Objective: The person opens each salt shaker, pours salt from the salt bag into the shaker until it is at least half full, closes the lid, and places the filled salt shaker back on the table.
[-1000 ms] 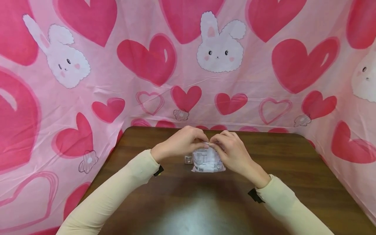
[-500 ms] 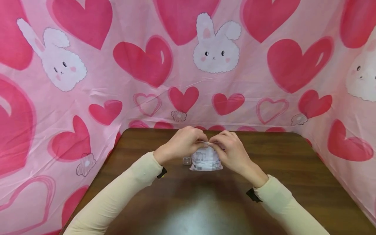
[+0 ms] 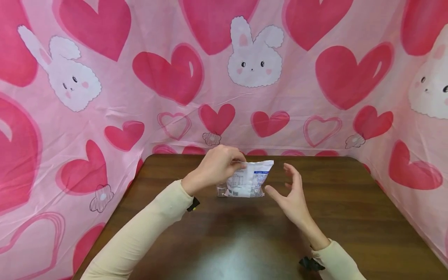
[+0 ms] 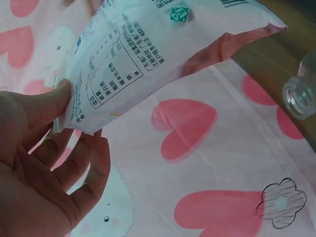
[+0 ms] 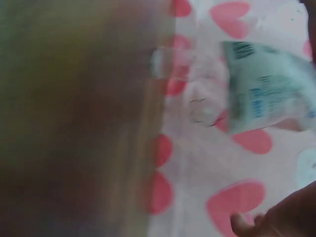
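A white plastic bag (image 3: 246, 181) with printed text and a blue band hangs upright over the table. My left hand (image 3: 218, 165) pinches its top left corner between thumb and fingers. The left wrist view shows the thumb on the bag's (image 4: 143, 59) printed face, with fingers behind the edge. To the right, my right hand (image 3: 294, 194) stands apart from the bag, its thumb and fingers spread and holding nothing. A small clear bottle (image 3: 221, 190) stands just left of the bag, partly hidden by it. Its bare round mouth (image 4: 298, 98) shows in the left wrist view.
The brown wooden table (image 3: 175, 237) spreads below both hands. Behind it and at both sides hangs a pink cloth (image 3: 301, 93) with hearts and rabbits, close to the table's far edge.
Earlier both hands pinched the bag's top edge together. My right hand has let go and drawn back to the right with its fingers spread. The bag's top right corner now shows.
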`<action>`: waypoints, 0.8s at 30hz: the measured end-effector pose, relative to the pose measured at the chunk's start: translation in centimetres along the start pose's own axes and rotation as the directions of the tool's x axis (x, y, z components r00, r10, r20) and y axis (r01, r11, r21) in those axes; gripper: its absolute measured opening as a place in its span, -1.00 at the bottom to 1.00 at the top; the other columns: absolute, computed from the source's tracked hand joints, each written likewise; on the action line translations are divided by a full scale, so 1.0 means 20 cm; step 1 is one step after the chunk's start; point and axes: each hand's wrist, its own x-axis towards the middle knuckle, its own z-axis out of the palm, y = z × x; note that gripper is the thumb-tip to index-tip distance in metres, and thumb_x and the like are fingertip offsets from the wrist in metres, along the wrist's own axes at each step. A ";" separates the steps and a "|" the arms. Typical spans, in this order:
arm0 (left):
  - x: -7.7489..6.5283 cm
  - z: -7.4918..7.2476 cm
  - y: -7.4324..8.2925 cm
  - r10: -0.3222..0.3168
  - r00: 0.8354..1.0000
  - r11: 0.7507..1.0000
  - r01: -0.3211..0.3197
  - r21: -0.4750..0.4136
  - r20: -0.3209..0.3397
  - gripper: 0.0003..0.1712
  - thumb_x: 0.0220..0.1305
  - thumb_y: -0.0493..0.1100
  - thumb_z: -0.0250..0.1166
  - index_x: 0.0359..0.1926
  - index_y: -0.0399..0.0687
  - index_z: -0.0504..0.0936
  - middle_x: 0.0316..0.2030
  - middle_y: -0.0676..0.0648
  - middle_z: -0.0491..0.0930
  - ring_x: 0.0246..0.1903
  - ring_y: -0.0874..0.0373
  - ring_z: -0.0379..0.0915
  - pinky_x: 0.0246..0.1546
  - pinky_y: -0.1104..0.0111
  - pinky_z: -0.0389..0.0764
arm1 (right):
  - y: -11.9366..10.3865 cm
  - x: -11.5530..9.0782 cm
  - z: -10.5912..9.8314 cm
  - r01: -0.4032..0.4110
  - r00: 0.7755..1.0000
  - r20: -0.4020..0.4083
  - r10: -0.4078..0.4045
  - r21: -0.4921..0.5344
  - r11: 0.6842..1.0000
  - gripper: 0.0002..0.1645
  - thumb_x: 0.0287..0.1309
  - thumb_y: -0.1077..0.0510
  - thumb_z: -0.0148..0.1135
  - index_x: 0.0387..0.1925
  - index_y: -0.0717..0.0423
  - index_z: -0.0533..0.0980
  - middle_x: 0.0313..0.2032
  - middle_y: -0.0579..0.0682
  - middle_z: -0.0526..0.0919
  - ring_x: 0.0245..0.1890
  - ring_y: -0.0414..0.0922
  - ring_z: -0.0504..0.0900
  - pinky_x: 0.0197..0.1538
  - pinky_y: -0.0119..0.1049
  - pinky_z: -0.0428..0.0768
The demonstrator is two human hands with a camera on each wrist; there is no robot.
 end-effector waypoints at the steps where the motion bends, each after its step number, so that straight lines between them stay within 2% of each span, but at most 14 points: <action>1: 0.01 -0.01 0.00 0.001 1.000 1.000 -0.001 0.000 -0.006 -0.90 0.28 -0.17 0.55 -0.19 -0.01 0.87 -0.30 0.10 0.77 -0.28 0.19 0.64 -0.22 0.29 0.63 | 0.02 -0.01 0.00 -0.046 0.999 0.005 0.046 0.026 0.999 0.04 0.20 0.24 0.52 0.56 0.17 0.11 0.44 0.20 0.27 0.46 0.10 0.20 0.34 0.13 0.27; 3: 0.02 -0.03 0.00 -0.002 1.000 1.000 0.002 -0.002 -0.015 -0.90 0.27 -0.18 0.55 -0.18 -0.01 0.87 -0.29 0.10 0.77 -0.28 0.19 0.65 -0.22 0.29 0.63 | 0.07 -0.03 0.01 -0.143 0.989 0.048 0.139 0.071 0.987 0.07 0.26 0.22 0.49 0.59 0.16 0.04 0.45 0.21 0.27 0.46 0.11 0.23 0.36 0.03 0.35; 5: 0.03 -0.04 0.00 -0.008 1.000 1.000 0.008 -0.005 -0.015 -0.88 0.27 -0.19 0.56 -0.17 -0.02 0.88 -0.29 0.09 0.78 -0.28 0.20 0.64 -0.23 0.30 0.62 | 0.10 -0.04 0.02 -0.244 0.966 0.120 0.228 0.140 0.960 0.04 0.33 0.20 0.44 0.60 0.16 0.00 0.43 0.26 0.32 0.42 0.12 0.32 0.33 -0.10 0.45; 7: 0.03 -0.05 -0.01 -0.008 1.000 1.000 0.008 -0.003 -0.011 -0.86 0.27 -0.18 0.55 -0.15 -0.02 0.87 -0.28 0.09 0.78 -0.28 0.20 0.65 -0.23 0.30 0.62 | 0.13 -0.07 0.05 -0.345 0.931 0.205 0.301 0.236 0.909 0.00 0.38 0.21 0.38 0.61 0.18 -0.02 0.42 0.32 0.34 0.37 0.15 0.43 0.27 -0.17 0.54; 9: 0.04 -0.05 -0.01 -0.007 1.000 1.000 0.006 -0.005 -0.007 -0.85 0.28 -0.17 0.55 -0.13 -0.03 0.87 -0.26 0.08 0.79 -0.26 0.19 0.65 -0.21 0.30 0.62 | 0.15 -0.10 0.09 -0.441 0.889 0.290 0.354 0.338 0.831 -0.05 0.43 0.23 0.32 0.59 0.23 -0.03 0.41 0.40 0.32 0.31 0.17 0.52 0.21 -0.20 0.59; 12: 0.05 -0.05 -0.01 -0.008 1.000 1.000 0.008 -0.017 -0.007 -0.84 0.29 -0.15 0.54 -0.12 -0.02 0.87 -0.25 0.08 0.79 -0.26 0.21 0.65 -0.22 0.31 0.61 | 0.17 -0.15 0.15 -0.536 0.832 0.419 0.364 0.438 0.722 -0.09 0.49 0.24 0.25 0.58 0.33 -0.07 0.41 0.52 0.26 0.27 0.21 0.58 0.21 -0.10 0.62; 13: 0.05 -0.06 -0.02 -0.012 1.000 1.000 0.011 -0.025 -0.007 -0.85 0.29 -0.16 0.54 -0.12 -0.02 0.87 -0.25 0.08 0.79 -0.26 0.22 0.65 -0.22 0.31 0.61 | 0.17 -0.15 0.17 -0.557 0.815 0.459 0.354 0.452 0.696 -0.11 0.51 0.23 0.23 0.58 0.35 -0.08 0.42 0.53 0.23 0.28 0.21 0.57 0.22 -0.07 0.61; 15: 0.06 -0.06 -0.02 -0.019 1.000 0.999 0.019 -0.039 -0.011 -0.86 0.30 -0.16 0.54 -0.13 -0.01 0.87 -0.26 0.10 0.78 -0.28 0.25 0.63 -0.23 0.33 0.61 | 0.16 -0.15 0.21 -0.576 0.794 0.515 0.324 0.466 0.671 -0.12 0.53 0.19 0.21 0.58 0.35 -0.07 0.43 0.53 0.24 0.27 0.19 0.58 0.24 -0.03 0.59; 18: 0.08 -0.07 -0.02 -0.022 0.999 0.999 0.021 -0.044 -0.024 -0.87 0.30 -0.16 0.54 -0.14 -0.01 0.87 -0.27 0.11 0.78 -0.29 0.27 0.62 -0.25 0.34 0.59 | 0.15 -0.12 0.27 -0.581 0.782 0.557 0.281 0.487 0.652 -0.16 0.56 0.14 0.18 0.58 0.33 -0.04 0.44 0.50 0.25 0.26 0.16 0.60 0.24 0.02 0.59; 21: 0.10 -0.08 -0.01 -0.010 0.999 0.999 0.009 -0.037 -0.031 -0.87 0.29 -0.14 0.55 -0.15 -0.01 0.87 -0.28 0.11 0.78 -0.29 0.24 0.61 -0.26 0.32 0.58 | 0.13 -0.08 0.31 -0.571 0.784 0.569 0.247 0.507 0.645 -0.27 0.60 0.12 0.12 0.55 0.26 0.03 0.45 0.44 0.30 0.26 0.16 0.59 0.25 0.05 0.58; 24: 0.11 -0.08 0.01 -0.003 0.999 0.998 0.001 -0.058 -0.032 -0.86 0.29 -0.14 0.55 -0.15 -0.03 0.87 -0.28 0.10 0.78 -0.30 0.24 0.62 -0.28 0.33 0.57 | 0.11 -0.06 0.35 -0.565 0.792 0.570 0.218 0.551 0.614 -0.42 0.64 0.09 0.05 0.50 0.12 0.15 0.41 0.25 0.44 0.34 0.23 0.51 0.27 0.08 0.55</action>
